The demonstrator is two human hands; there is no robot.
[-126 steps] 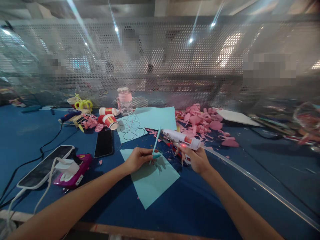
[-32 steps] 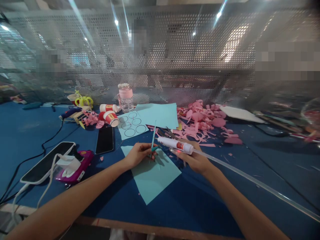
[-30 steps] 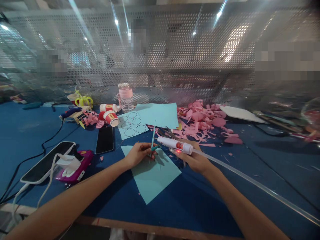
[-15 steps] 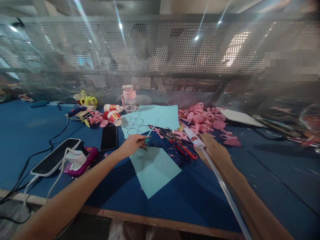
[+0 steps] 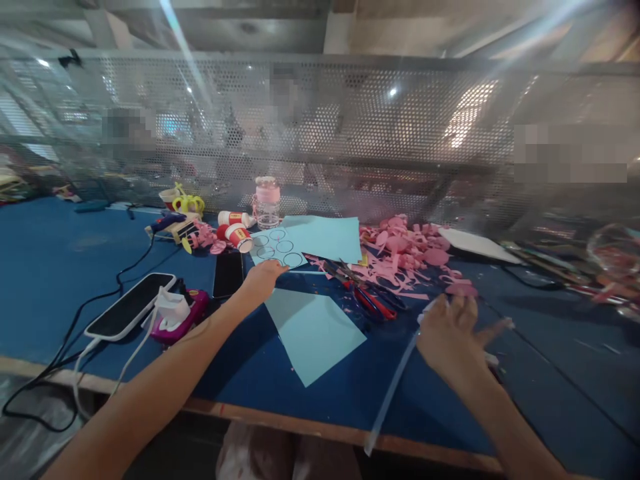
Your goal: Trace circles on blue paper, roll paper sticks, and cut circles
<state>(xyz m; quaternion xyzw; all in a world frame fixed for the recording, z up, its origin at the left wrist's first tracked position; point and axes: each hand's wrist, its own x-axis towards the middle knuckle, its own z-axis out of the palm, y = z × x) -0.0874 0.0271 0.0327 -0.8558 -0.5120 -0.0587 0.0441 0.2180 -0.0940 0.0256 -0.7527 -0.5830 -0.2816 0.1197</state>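
My left hand (image 5: 265, 279), fingers pinched, is just below the light-blue sheet with printed circles (image 5: 267, 248). A thin light-blue stick (image 5: 313, 272) runs rightward from its fingertips. Below that lies a plain light-blue paper square (image 5: 315, 337), turned cornerwise. At the right, my right hand (image 5: 453, 327) is low over the table with its fingers spread. Under its fingertips is a white tube-like piece (image 5: 427, 311), mostly hidden, with a long translucent strip (image 5: 393, 393) trailing to the front edge. Red-and-blue-handled scissors (image 5: 373, 301) lie between the hands.
Pink paper cuttings (image 5: 400, 243) are heaped behind the scissors, beside stacked blue paper (image 5: 330, 237). A bottle (image 5: 267, 200), paper cups (image 5: 237, 235), a black phone (image 5: 227, 275), a white-framed device (image 5: 133, 307) and a purple power strip (image 5: 185, 317) with cables stand left.
My right hand moved right and down, its fingers spreading from around the white tube; the strip swung left. My left hand shifted slightly up and left; the stick went from upright to level.
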